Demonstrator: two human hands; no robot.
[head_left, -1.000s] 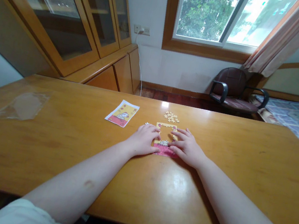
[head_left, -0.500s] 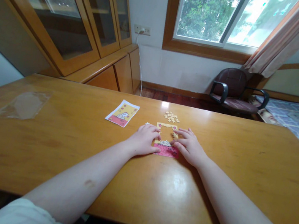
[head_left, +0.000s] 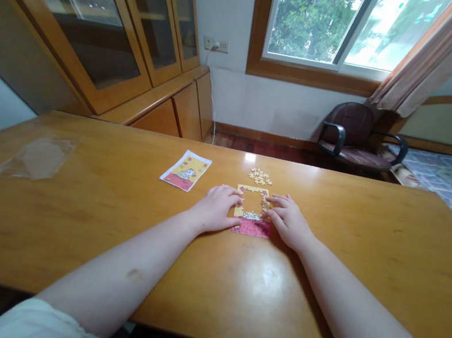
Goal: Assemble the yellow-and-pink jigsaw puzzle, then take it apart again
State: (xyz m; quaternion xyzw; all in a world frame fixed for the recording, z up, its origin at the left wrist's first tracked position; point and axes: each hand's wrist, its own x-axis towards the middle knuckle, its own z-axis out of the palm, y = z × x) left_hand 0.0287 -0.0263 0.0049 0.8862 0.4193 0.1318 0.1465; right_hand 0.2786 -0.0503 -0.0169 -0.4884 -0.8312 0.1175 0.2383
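Between my hands lies a partly assembled jigsaw puzzle (head_left: 251,228), with a pink lower part, a white figure above it and a yellow border around an open middle. My left hand (head_left: 219,206) rests along its left edge, thumb and fingers apart. On the opposite edge, my right hand (head_left: 285,217) touches the border with its fingertips, fingers spread. Whether a small piece lies under those fingertips is hard to see. Just beyond the puzzle is a pile of loose puzzle pieces (head_left: 260,176), pale side up.
A picture sheet (head_left: 186,171) with the yellow and pink design lies left of the puzzle. Farther left is a clear plastic bag (head_left: 38,158). All rest on a wooden table (head_left: 110,230). An office chair (head_left: 348,133) stands behind the table at right.
My right thumb and index finger have drawn back slightly to the right, showing more of the border. My left hand has shifted a little over the left edge, covering the loose piece there.
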